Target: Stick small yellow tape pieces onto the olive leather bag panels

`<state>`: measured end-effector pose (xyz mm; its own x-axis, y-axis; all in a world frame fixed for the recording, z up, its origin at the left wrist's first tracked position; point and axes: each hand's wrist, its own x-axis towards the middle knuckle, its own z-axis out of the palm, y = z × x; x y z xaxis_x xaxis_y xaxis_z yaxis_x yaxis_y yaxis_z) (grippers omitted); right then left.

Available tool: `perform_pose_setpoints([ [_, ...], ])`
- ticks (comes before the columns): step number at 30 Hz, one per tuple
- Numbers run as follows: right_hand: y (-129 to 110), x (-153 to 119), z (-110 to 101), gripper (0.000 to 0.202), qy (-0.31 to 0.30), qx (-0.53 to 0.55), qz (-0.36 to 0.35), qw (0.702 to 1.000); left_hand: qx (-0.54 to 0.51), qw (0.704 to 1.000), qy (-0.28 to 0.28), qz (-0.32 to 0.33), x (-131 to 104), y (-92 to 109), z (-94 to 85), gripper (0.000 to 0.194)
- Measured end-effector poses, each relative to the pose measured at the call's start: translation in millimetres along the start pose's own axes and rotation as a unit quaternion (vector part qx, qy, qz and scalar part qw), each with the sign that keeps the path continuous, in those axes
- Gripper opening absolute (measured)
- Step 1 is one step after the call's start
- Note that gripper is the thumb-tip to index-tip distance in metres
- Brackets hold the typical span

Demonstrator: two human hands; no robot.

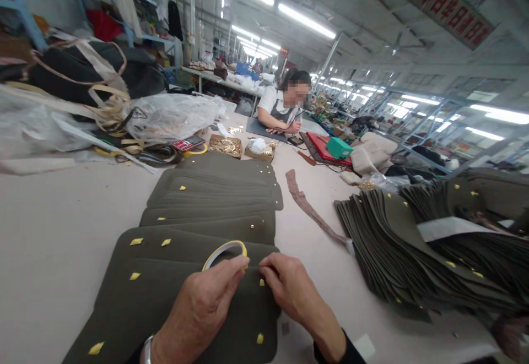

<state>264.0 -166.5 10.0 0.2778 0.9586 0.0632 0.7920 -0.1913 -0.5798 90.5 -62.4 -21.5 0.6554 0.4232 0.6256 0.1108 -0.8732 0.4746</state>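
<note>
While above panels (165, 276) — left hand (203, 297) tight on tape roll (239, 244), right hand (292, 286) — hold unclear.

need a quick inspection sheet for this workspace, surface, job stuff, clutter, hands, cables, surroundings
surface: pale tabletop, brown strip lying on it
job's things: overlapping dark olive panels bearing yellow tape pieces; second panel stack to the right
clutter: clear plastic bag, calculator, gold-coloured small parts, green box
left hand: holding a roll of yellow tape over the panels
right hand: thumb and forefinger close together at the panels; anything between them can't be made out
cables: dark cable beside the red case
surroundings: co-worker leaning over the table's far end; ceiling tube lights on
</note>
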Motion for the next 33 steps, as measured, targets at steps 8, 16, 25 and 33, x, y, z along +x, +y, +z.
perform_pose_setpoints([
  [8, -10.9, -15.7, 6.8, 0.018, 0.118, 0.089, -0.21, 0.966, 0.057, 0.998, -0.016, 0.028, 0.6, 16.5, -2.7, 0.045],
  [16, -5.3, -18.4, 18.2, 0.017, 0.181, 0.014, -0.289, 0.94, 0.098, 0.989, -0.004, 0.115, 2.3, 25.4, 0.7, 0.033],
  [25, -1.4, -32.4, 24.9, 0.014, 0.193, 0.102, -0.133, 0.967, 0.138, 0.984, -0.114, 0.002, 9.3, 45.1, -0.6, 0.021],
  [33, 9.4, -3.6, 19.0, 0.019, 0.159, 0.284, 0.144, 0.935, 0.075, 0.99, -0.028, 0.113, 10.5, 25.5, 7.6, 0.021],
])
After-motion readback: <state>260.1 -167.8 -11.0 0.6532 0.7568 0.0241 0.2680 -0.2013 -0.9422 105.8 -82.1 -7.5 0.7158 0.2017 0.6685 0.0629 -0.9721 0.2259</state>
